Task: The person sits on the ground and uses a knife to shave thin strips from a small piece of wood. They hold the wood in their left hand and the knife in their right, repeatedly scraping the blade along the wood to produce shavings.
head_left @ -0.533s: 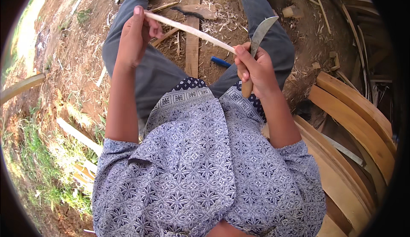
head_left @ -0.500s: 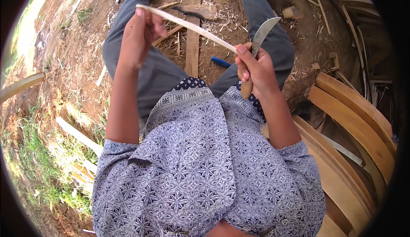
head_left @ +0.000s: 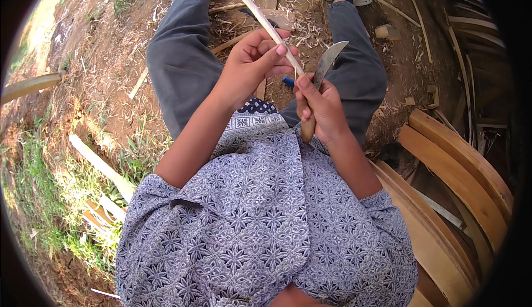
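Note:
My left hand (head_left: 252,63) is closed around a thin pale bamboo strip (head_left: 257,14) that runs away from me toward the ground between my feet. My right hand (head_left: 321,107) grips the wooden handle of a curved knife (head_left: 327,60). Its grey blade points up and away, right beside the near end of the strip. The two hands are almost touching above my lap. My grey trouser legs and patterned shirt fill the middle of the view.
Curved wooden slats (head_left: 460,168) are stacked at my right. Wood shavings and offcuts (head_left: 302,30) lie on the dirt between my feet. A pale stick (head_left: 102,166) and grass lie at my left. A small blue object (head_left: 288,80) sits under my hands.
My left hand has slid along the strip toward my right hand, and the strip now points away from me instead of lying across. The knife hand has stayed put.

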A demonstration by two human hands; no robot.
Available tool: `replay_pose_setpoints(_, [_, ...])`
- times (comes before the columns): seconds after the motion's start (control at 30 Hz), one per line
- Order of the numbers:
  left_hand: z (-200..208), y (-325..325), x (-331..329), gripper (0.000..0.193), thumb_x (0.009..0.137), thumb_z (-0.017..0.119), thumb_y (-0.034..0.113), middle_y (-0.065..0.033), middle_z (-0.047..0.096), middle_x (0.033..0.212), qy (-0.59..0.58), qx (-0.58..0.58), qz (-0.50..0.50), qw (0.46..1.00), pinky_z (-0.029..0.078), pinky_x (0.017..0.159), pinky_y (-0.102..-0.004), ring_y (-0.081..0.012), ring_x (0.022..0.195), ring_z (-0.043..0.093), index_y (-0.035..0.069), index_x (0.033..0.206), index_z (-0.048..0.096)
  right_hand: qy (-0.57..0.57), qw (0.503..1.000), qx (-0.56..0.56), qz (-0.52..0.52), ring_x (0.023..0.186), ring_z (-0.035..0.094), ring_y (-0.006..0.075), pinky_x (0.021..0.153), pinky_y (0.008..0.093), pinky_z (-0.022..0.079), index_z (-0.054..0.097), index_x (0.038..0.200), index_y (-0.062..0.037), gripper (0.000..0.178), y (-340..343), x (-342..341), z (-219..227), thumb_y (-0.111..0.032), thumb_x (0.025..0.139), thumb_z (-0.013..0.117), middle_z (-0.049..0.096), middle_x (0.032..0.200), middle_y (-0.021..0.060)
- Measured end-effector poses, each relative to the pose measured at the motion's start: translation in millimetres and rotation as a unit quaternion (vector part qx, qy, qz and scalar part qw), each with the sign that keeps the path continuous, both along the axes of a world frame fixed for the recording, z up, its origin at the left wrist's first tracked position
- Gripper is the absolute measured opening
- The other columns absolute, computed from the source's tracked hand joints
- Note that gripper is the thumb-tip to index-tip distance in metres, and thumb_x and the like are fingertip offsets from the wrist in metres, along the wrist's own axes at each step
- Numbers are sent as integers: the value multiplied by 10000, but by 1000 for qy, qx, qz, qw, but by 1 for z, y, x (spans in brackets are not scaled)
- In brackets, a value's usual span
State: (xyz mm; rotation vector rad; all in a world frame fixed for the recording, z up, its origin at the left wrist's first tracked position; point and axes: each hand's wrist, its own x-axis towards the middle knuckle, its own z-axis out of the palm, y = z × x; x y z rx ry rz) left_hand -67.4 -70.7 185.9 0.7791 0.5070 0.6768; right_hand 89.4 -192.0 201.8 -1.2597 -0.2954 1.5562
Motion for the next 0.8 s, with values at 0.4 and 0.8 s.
replay_pose_setpoints(0.4, [-1, 4, -4, 255, 1025, 638, 79, -124, 721, 1101, 40, 41, 18, 998, 636, 865, -305, -188, 1021, 731, 6, 1260, 570, -6, 1000, 9, 12, 489, 505, 47, 435, 208, 399, 609, 867, -89, 338, 5, 1, 0, -384, 1004, 701, 545, 673, -29])
replay_pose_setpoints(0.8, [19, 36, -18, 294, 1109, 451, 154, -169, 671, 1239, -66, -8, 132, 989, 593, 1011, -474, -345, 1154, 692, 9, 1361, 493, 66, 997, 30, 14, 482, 492, 83, 434, 227, 410, 597, 809, -63, 462, 5, 7, -5, -437, 1075, 544, 545, 674, 28])
